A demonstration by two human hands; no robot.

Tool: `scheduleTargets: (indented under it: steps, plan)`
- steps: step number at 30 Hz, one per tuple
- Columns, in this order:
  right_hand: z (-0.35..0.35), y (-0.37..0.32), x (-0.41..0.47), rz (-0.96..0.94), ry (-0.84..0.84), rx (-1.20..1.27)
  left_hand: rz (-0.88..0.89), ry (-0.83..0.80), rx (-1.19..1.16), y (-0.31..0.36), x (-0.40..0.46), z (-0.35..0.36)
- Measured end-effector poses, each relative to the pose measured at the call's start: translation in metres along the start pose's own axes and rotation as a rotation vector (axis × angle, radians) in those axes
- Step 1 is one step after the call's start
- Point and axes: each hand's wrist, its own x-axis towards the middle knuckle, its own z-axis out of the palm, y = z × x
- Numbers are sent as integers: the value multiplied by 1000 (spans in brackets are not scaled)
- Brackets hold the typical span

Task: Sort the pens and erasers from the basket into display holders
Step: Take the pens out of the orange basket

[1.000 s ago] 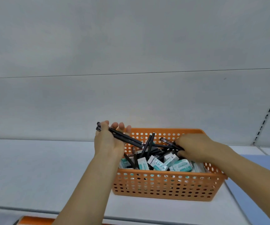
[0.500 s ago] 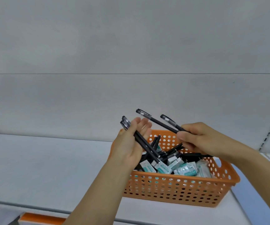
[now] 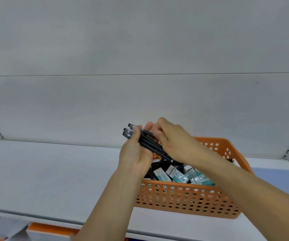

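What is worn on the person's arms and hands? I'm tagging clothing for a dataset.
Nothing shows. The left hand and right hand are bare: no gloves, rings or watch in view. Both forearms are bare to the frame's edge, with no sleeve visible.

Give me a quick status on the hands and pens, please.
Left hand grips pens above basket. Right hand on same pens. Erasers in basket. No holders visible.

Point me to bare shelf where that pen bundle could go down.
Best patch: the shelf left of the basket, from back wall to front edge. A thin strip runs in front of the basket. It is crowded inside the basket, packed with erasers, and above it, where the left hand and right hand hold the pens.
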Motion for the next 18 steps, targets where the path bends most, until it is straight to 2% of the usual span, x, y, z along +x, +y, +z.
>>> scheduleTargets:
  steps: [3,7,8,10,12,14,18]
  plan:
    - [-2,11,8,-46,-78,-2,82,52,-27,17,1,-8]
    - [-5,41,7,-191,-461,-697,177,127,-11,42,-1,-20]
    - [-4,46,5,-268,-487,-814,188,137,-6,45,-1,-22]
    - [-4,54,1,-404,-431,-943,198,161,-15,48,-1,-26]
    - [-11,61,-3,-413,-368,-1007,186,170,-28,48,-1,-28]
    - [-18,71,-6,-372,-376,-1005,165,154,-48,46,-2,-27]
    - [-14,64,-8,-233,-538,-862,121,123,-79,38,-2,-20]
